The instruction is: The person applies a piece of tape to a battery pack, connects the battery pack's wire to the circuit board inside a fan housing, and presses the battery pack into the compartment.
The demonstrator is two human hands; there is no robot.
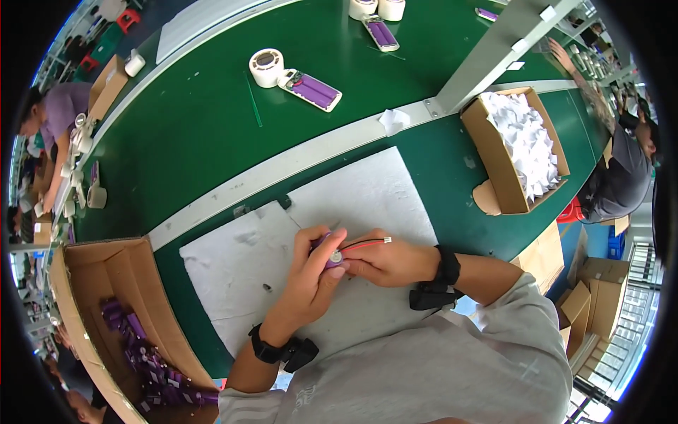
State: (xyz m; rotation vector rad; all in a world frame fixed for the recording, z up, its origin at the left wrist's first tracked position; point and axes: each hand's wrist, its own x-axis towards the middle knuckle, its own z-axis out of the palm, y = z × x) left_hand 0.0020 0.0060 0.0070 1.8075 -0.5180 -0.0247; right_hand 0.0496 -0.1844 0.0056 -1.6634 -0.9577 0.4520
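My left hand (314,272) is closed around a small purple battery (334,259), its pale round end turned up between thumb and fingers. Red and black wires (364,244) run from it across the fingers of my right hand (399,261) to a small white connector. My right hand is closed too, its fingertips against the battery; part of its grip is hidden. Both hands are above white padded sheets (381,187) on the green table. Several purple batteries (159,374) lie in the cardboard box (127,272) at my left.
A cardboard box (498,177) of crumpled white paper stands at the right, beside a metal post (487,56). Beyond the pale rail (282,166) lie white handheld devices with purple cells (311,90) and a green stick (254,102). Other people sit at left and right.
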